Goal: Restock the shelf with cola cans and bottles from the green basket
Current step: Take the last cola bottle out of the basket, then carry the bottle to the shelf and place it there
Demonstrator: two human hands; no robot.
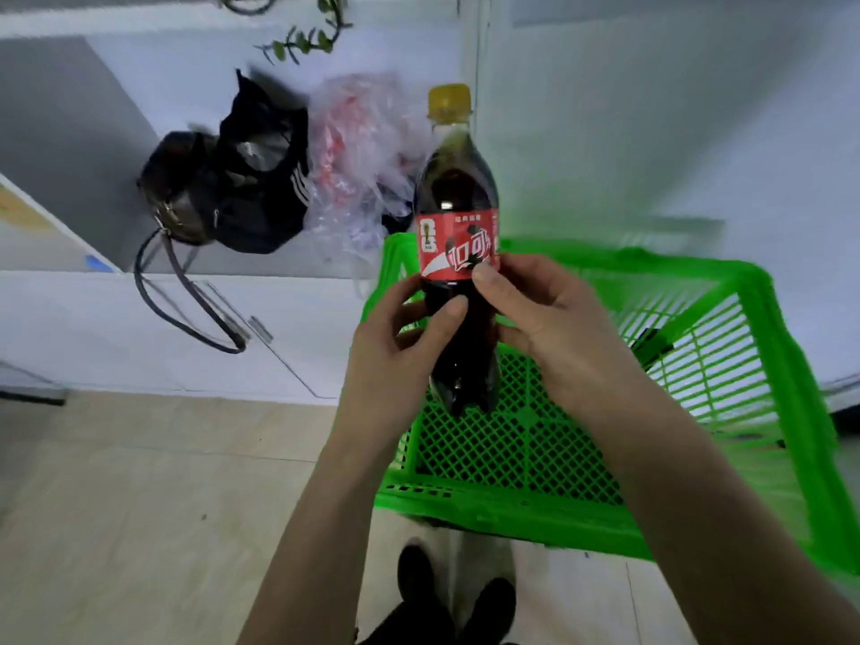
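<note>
- Right now a dark plastic cola bottle with a yellow cap and red label (458, 235) is held upright above the bright green plastic lattice basket (726, 379), its base hanging just over the basket's mesh floor.
- Both hands are on it: the left hand (400, 346) wraps the lower body from the left, thumb pressed across the front below the label, while the right hand (544, 318) grips from the right, its thumb on the label's lower edge.
- So the fingers of both hands are closed around the bottle; neither hand is free.
- What shows of the basket's floor holds no other cans or bottles, though the hands and forearms hide part of it.
- Behind the bottle, a low white ledge (139, 314) carries a black bag with a looping strap (223, 197) and a crumpled clear plastic bag with red print (363, 155), both close to the bottle's left.
- Likely risks from here:
  - The grip sits low, so a full bottle could tip at the neck if one hand lets go early.
  - Swinging it leftward could snag the plastic bag or the strap.
  - Smooth plastic could slip through the fingers during a hand change and drop into the basket or onto the tiled floor (139, 505), near the black shoes (456, 593).
  - The shelf to be stocked cannot be identified, so the placing spot is uncertain.
</note>
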